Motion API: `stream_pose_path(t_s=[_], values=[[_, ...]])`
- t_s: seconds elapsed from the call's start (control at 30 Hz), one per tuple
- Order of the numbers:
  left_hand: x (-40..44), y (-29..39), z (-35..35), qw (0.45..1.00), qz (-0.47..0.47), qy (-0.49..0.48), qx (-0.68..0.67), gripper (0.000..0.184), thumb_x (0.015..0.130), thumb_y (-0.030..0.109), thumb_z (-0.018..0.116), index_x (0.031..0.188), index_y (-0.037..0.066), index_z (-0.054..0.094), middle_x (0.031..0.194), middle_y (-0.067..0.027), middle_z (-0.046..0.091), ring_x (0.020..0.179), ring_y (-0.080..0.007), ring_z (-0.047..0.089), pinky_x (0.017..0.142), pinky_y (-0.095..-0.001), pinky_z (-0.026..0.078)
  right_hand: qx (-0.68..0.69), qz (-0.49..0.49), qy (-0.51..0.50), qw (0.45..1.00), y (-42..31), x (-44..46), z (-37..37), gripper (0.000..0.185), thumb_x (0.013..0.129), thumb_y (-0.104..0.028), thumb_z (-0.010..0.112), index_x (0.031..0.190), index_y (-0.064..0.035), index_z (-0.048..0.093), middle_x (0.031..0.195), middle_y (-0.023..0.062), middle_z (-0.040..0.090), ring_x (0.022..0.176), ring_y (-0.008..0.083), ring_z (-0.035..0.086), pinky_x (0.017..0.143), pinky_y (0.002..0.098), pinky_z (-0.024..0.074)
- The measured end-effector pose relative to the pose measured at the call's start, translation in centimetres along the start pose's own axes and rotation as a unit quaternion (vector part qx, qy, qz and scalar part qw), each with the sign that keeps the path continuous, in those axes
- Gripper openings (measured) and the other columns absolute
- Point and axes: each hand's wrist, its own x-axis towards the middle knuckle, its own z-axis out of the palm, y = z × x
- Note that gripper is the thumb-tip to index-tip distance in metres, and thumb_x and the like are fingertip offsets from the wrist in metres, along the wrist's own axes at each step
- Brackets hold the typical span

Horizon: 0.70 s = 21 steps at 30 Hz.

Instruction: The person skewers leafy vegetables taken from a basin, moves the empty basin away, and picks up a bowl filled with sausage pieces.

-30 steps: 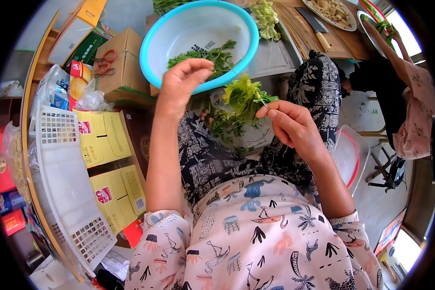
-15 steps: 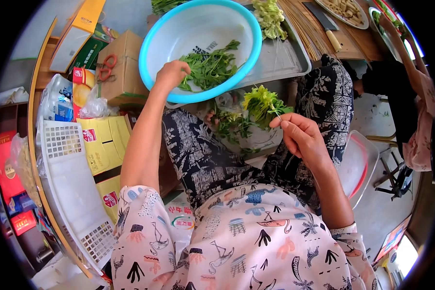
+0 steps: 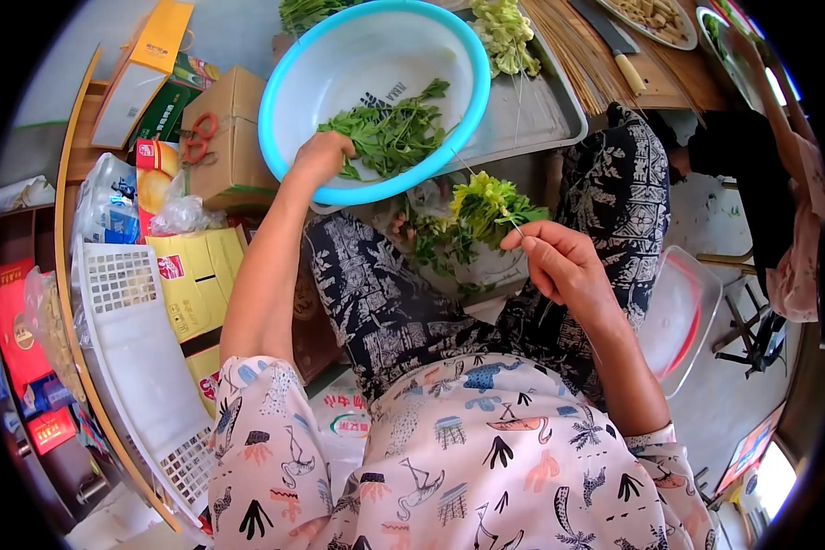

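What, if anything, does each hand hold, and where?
Right hand: thin pale stick threaded with yellow-green leaves, by its lower end. Left hand: cannot tell.

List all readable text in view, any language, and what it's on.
"中心" (probable, part of a longer red line): white plastic bag; the green-red logo below it is too blurred.
Dark print and lettering inside blue-rimmed basin: unreadable.
Red logo and small print on upper yellow carton: unreadable.
Characters on green carton: unreadable.
Lettering on small red packet: too blurred.
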Motion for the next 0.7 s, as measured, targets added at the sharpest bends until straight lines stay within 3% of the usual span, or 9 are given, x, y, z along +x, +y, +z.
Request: stream_pose_path(t_s=[0.1, 0.2, 0.3, 0.33, 0.37, 0.43, 0.5, 0.63, 0.7], values=[[-1.0, 0.6, -1.6, 0.991, 0.018, 0.078, -0.111, 0.024, 0.078, 0.003, 0.056, 0.095, 0.011, 0.071, 0.088, -0.009, 0.069, 0.084, -0.0242, 0.065, 0.073, -0.036, 0.051, -0.009, -0.008, 0.005, 1.0, 0.1, 0.0, 0.2, 0.02, 0.095, -0.015, 0.047, 0.099, -0.0004, 0.061, 0.051, -0.0058, 0.041, 0.042, 0.001, 0.034, 0.04, 0.0167, 0.0259], [-2.5, 1.5, -4.5, 0.887, 0.011, 0.124, -0.444, 0.017, 0.085, 0.014, 0.062, 0.096, 0.003, 0.069, 0.077, 0.002, 0.062, 0.07, -0.0048, 0.054, 0.063, -0.024, 0.044, -0.025, -0.004, 0.006, 1.0, 0.3, 0.0, 0.3, 0.02, 0.095, -0.014, 0.047, 0.099, -0.0002, 0.061, 0.051, -0.0057, 0.041, 0.043, 0.0012, 0.034, 0.041, 0.017, 0.0263], [-3.5, 1.1, -5.9, 0.844, 0.041, 0.217, -0.489, 0.016, 0.085, 0.015, 0.063, 0.095, 0.005, 0.07, 0.08, 0.0024, 0.061, 0.073, -0.0053, 0.052, 0.068, -0.0234, 0.043, -0.042, -0.011, 0.012, 0.999, 0.4, 0.1, 0.6, 0.02, 0.095, -0.014, 0.047, 0.098, 0.0002, 0.061, 0.051, -0.0056, 0.041, 0.043, 0.0014, 0.033, 0.041, 0.0175, 0.026], [-4.5, 1.4, -6.9, 0.824, 0.032, 0.212, -0.525, 0.016, 0.086, 0.014, 0.062, 0.099, 0.006, 0.068, 0.087, 0.0007, 0.063, 0.083, -0.0071, 0.055, 0.074, -0.024, 0.043, -0.046, -0.015, 0.01, 0.999, 0.4, 0.2, 0.6, 0.02, 0.095, -0.014, 0.047, 0.098, 0.0002, 0.061, 0.051, -0.0056, 0.041, 0.043, 0.0014, 0.033, 0.041, 0.0175, 0.026], [-5.0, 1.7, -8.0, 0.822, 0.036, 0.217, -0.525, 0.016, 0.086, 0.014, 0.062, 0.099, 0.006, 0.068, 0.087, 0.0007, 0.063, 0.083, -0.0071, 0.055, 0.074, -0.024, 0.043, -0.048, -0.02, 0.006, 0.999, 0.3, 0.3, 0.5, 0.021, 0.095, -0.014, 0.046, 0.098, 0.0002, 0.061, 0.051, -0.0055, 0.041, 0.043, 0.0014, 0.033, 0.041, 0.0176, 0.0258], [-6.0, 2.8, -9.4, 0.665, 0.121, 0.272, -0.685, 0.017, 0.088, 0.011, 0.06, 0.101, 0.004, 0.067, 0.088, -0.0023, 0.064, 0.081, -0.0079, 0.056, 0.072, -0.0234, 0.044, -0.048, -0.02, 0.009, 0.999, 0.8, 0.0, 0.5, 0.021, 0.095, -0.014, 0.046, 0.098, 0.0003, 0.061, 0.051, -0.0055, 0.041, 0.043, 0.0014, 0.033, 0.041, 0.0177, 0.0256], [-6.1, 2.2, -8.6, 0.656, 0.093, 0.284, -0.693, 0.018, 0.089, 0.009, 0.058, 0.104, 0.002, 0.064, 0.089, -0.0037, 0.066, 0.083, -0.0091, 0.058, 0.073, -0.024, 0.044, -0.069, -0.033, 0.018, 0.997, 1.0, 0.3, 0.8, 0.021, 0.095, -0.015, 0.045, 0.098, -0.0013, 0.061, 0.048, -0.0061, 0.039, 0.039, 0.001, 0.029, 0.037, 0.0168, 0.0209], [-7.3, 4.1, -8.3, 0.649, 0.084, 0.273, -0.705, 0.017, 0.088, 0.007, 0.059, 0.103, 0.001, 0.062, 0.088, -0.0072, 0.065, 0.081, -0.0132, 0.06, 0.076, -0.0238, 0.046, -0.06, -0.034, 0.025, 0.997, 0.9, -0.2, 0.8, 0.022, 0.095, -0.016, 0.046, 0.098, -0.0012, 0.061, 0.047, -0.0061, 0.039, 0.038, 0.001, 0.028, 0.037, 0.0168, 0.021], [-8.2, 5.9, -7.7, 0.572, 0.114, 0.229, -0.78, 0.019, 0.086, 0.006, 0.061, 0.105, 0.0, 0.059, 0.085, -0.0095, 0.064, 0.078, -0.0162, 0.061, 0.072, -0.0263, 0.049, -0.057, -0.042, 0.024, 0.997, 0.4, -0.5, 1.0, 0.022, 0.095, -0.017, 0.046, 0.098, -0.0012, 0.061, 0.047, -0.0064, 0.038, 0.038, 0.0008, 0.028, 0.037, 0.0167, 0.021]])
